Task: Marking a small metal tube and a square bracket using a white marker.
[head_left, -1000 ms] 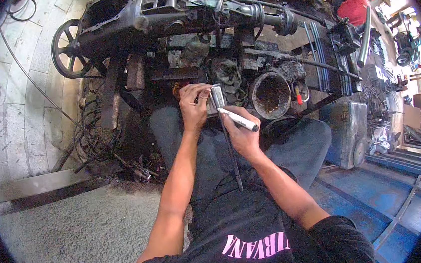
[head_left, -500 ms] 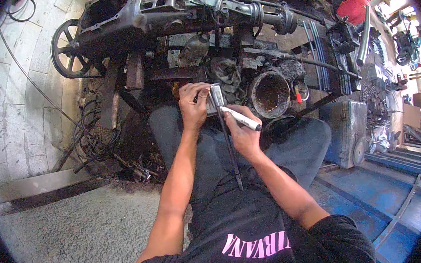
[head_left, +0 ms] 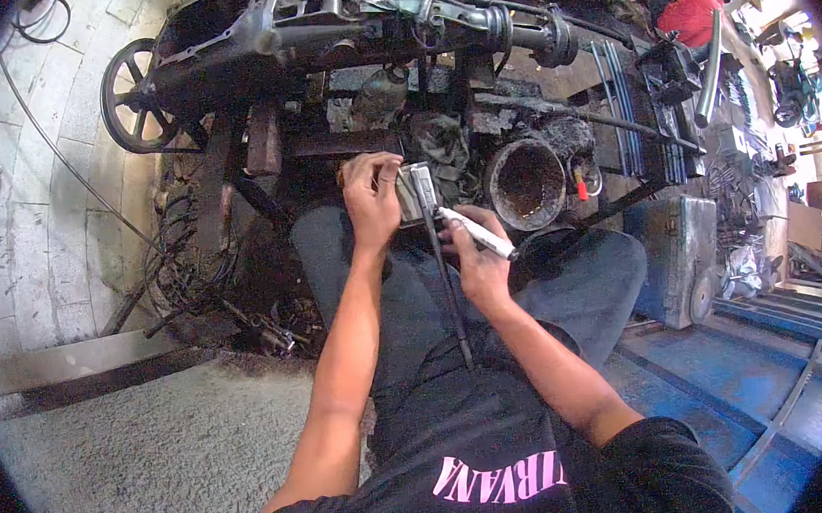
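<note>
In the head view, the right hand (head_left: 482, 268) held a white marker (head_left: 477, 233), its tip beside the silver-headed dark bar (head_left: 448, 278) between both hands. The left hand (head_left: 372, 203) curled near the bar's head, its grip impossible to tell. The round pot (head_left: 498, 202) rightward contained something brown, speckled.

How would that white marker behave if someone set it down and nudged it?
The white marker would probably roll, since its barrel looks round. It is likely light, as the right hand holds it pen-style. Its straight body suggests it's stiff, not floppy.
</note>
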`<action>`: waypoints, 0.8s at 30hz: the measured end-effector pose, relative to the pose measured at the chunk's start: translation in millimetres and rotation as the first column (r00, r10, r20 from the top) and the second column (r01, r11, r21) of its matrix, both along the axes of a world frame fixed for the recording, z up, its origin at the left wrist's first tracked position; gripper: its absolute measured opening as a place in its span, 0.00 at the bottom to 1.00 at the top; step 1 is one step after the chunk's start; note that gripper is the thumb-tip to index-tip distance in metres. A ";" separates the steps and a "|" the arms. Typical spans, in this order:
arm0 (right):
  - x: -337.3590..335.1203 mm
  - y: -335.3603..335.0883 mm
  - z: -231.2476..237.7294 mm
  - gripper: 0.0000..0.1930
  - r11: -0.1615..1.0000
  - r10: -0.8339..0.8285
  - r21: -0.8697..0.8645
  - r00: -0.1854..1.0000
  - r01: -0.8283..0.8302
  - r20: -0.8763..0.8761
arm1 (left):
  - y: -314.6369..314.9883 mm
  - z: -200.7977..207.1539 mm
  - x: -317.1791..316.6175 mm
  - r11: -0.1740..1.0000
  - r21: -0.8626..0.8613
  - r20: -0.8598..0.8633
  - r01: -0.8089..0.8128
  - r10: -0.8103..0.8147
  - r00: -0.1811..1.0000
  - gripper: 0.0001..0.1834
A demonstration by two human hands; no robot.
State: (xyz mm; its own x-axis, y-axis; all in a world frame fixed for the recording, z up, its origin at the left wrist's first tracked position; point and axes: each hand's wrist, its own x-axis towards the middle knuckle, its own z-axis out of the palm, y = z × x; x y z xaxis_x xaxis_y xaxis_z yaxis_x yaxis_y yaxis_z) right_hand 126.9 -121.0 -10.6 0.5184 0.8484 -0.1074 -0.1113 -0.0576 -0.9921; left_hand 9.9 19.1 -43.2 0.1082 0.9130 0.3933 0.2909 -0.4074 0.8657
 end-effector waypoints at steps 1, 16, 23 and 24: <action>1.1 -2.2 -2.9 0.10 1.000 -0.007 0.009 1.000 0.007 -0.010 | 2.0 7.7 2.6 0.999 0.006 -0.019 -0.036 0.036 0.999 0.10; -1.2 -12.7 -4.1 0.11 1.000 0.025 0.007 0.998 -0.025 0.058 | 10.2 28.6 15.9 0.999 0.033 -0.262 -0.015 0.023 0.965 0.11; -7.8 -8.2 8.2 0.12 0.999 0.021 0.030 0.968 -0.030 0.250 | 7.5 31.1 -1.5 0.997 0.003 -0.295 0.073 -0.068 0.953 0.12; -8.6 -6.3 8.5 0.12 0.999 0.022 0.030 0.967 -0.031 0.252 | 6.6 29.4 -1.5 0.997 -0.026 -0.253 0.067 -0.071 0.965 0.11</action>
